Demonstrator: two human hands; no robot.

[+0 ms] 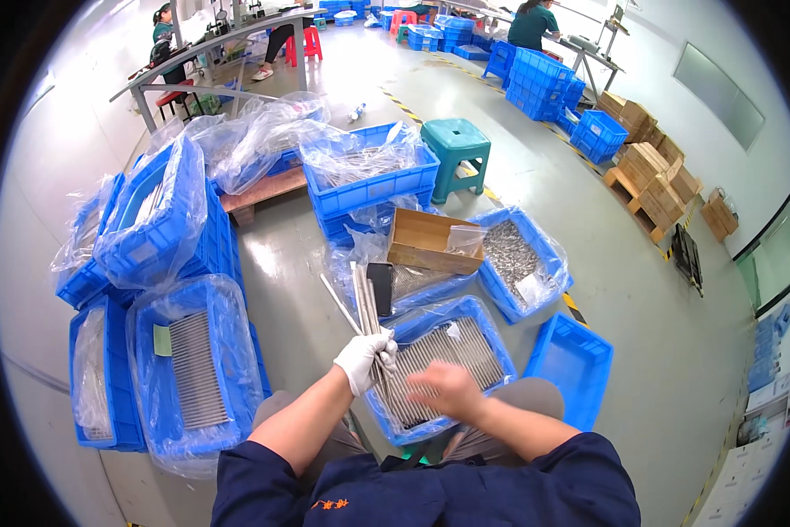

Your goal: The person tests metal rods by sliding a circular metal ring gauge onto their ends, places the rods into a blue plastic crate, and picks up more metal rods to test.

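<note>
My left hand (365, 360), in a white glove, is closed around a bundle of thin grey metal rods (363, 300). The rods stand nearly upright, and one leans out to the left. Bare and smeared by motion, my right hand (448, 390) is over the blue crate (491, 327) in front of me; its fingers are too blurred to read. Rows of similar metal rods (430, 360) lie side by side in that crate, with a small white scrap on them. A black phone (380, 288) rests just beyond the bundle.
Beyond the crate sit an open cardboard box (421, 239) and a blue crate of small metal parts (519, 255). A blue bin (573, 369) stands at right, a green stool (456, 145) farther off. Plastic-lined crates (237, 369) are stacked at left. People work at far tables.
</note>
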